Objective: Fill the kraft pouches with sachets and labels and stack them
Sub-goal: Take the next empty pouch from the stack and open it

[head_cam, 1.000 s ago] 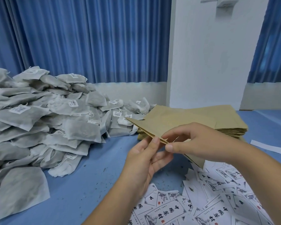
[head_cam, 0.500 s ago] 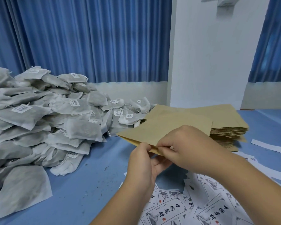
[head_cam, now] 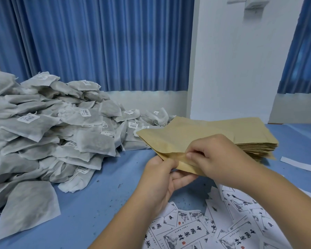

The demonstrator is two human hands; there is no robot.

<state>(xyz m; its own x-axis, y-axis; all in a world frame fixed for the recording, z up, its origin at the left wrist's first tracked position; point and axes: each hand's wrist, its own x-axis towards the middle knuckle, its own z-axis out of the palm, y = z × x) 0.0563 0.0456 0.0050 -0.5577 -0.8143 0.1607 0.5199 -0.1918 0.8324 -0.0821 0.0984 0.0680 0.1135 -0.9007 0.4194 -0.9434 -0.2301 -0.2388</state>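
Note:
A flat kraft pouch (head_cam: 171, 139) is held above the blue table (head_cam: 90, 200), lying nearly level. My left hand (head_cam: 162, 178) pinches its near edge from below. My right hand (head_cam: 217, 157) pinches the same edge from above, thumb and fingers at the pouch mouth. Behind them sits a stack of kraft pouches (head_cam: 248, 135). A large heap of grey sachets (head_cam: 48, 133) with small white barcode stickers fills the left side. Printed white labels (head_cam: 192, 232) with black characters lie scattered at the bottom right, under my forearms.
A single grey sachet (head_cam: 27, 207) lies apart at the near left. White paper strips (head_cam: 300, 164) rest at the right, beside the pouch stack. Blue curtains and a white pillar (head_cam: 237, 69) stand behind the table. Dark crumbs dot the table surface.
The pouch was lifted off the stack and drawn toward me, tipping from slanted to nearly level. Both hands closed in on its near edge, and the right hand's fingers now work at the mouth.

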